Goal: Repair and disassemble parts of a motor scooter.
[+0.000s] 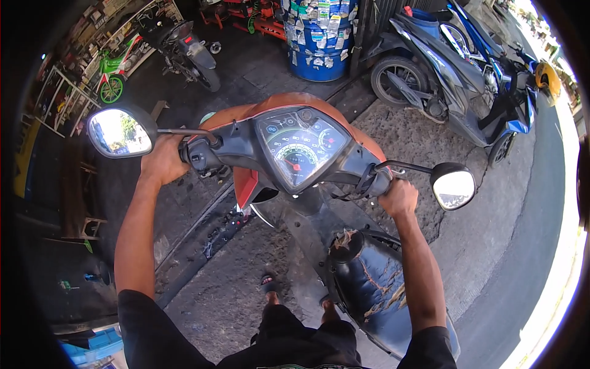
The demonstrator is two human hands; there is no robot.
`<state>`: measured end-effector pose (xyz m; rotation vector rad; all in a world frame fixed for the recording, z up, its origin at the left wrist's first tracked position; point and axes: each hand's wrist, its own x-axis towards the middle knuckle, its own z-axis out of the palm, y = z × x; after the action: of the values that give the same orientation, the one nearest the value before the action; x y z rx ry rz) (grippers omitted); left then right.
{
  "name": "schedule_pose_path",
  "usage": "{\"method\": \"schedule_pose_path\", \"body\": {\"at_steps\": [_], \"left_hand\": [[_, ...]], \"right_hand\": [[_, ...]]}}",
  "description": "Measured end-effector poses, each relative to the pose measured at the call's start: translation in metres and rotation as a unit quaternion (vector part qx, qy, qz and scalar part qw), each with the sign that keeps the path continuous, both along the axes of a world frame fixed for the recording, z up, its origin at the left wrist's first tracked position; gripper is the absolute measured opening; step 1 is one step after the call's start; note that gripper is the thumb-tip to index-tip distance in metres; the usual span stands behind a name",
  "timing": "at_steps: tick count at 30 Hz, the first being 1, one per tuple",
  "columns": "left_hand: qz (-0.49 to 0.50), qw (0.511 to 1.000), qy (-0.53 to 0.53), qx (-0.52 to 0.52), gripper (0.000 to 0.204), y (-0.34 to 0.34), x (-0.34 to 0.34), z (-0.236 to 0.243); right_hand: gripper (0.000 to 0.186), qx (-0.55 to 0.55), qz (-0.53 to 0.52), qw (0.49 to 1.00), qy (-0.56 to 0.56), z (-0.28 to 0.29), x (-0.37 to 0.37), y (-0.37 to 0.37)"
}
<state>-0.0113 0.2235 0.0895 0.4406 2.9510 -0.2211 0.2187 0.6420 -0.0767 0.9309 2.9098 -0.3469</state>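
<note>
An orange and black scooter (243, 111) stands in front of me, its speedometer cluster (298, 147) at the centre and a round-cornered mirror on each side, the left (120, 132) and the right (453, 184). My left hand (165, 158) is closed round the left handlebar grip, partly hidden by the fingers. My right hand (399, 195) holds the right grip, just beside the brake lever. The scooter's black seat (369, 283), cracked and torn, lies low at my right side. My sandalled feet (268, 283) are on the ground to the left of it.
A blue drum (319, 58) covered in paper scraps is at the back. Parked scooters (448, 86) and a yellow helmet (547, 80) are at upper right. A dark motorcycle (187, 55), a green-wheeled small bike (110, 86) and shelving are at upper left. A wooden bench (83, 203) stands left; a road runs right.
</note>
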Motion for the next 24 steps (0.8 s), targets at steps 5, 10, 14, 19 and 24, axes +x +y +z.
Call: {"method": "schedule_pose_path", "body": {"at_steps": [5, 10, 14, 19, 24], "left_hand": [[-0.092, 0.990, 0.098, 0.041, 0.059, 0.006, -0.001, -0.008], [-0.065, 0.994, 0.077, 0.032, 0.057, 0.015, 0.000, -0.004], [-0.095, 0.993, 0.068, 0.033, 0.051, 0.012, 0.004, -0.001], [-0.116, 0.990, 0.086, 0.007, 0.055, -0.011, 0.004, -0.013], [-0.098, 0.992, 0.084, -0.007, 0.058, -0.008, 0.001, -0.010]], "right_hand": [[0.035, -0.022, 0.034, 0.998, -0.047, -0.003, -0.001, 0.020], [0.051, 0.005, 0.019, 1.000, -0.014, -0.008, 0.002, 0.017], [0.057, -0.042, 0.025, 0.999, -0.024, -0.002, 0.001, 0.015], [0.055, -0.109, 0.024, 0.993, -0.049, 0.003, 0.007, 0.001], [0.047, -0.076, 0.101, 0.990, 0.066, 0.007, 0.000, 0.012]]}}
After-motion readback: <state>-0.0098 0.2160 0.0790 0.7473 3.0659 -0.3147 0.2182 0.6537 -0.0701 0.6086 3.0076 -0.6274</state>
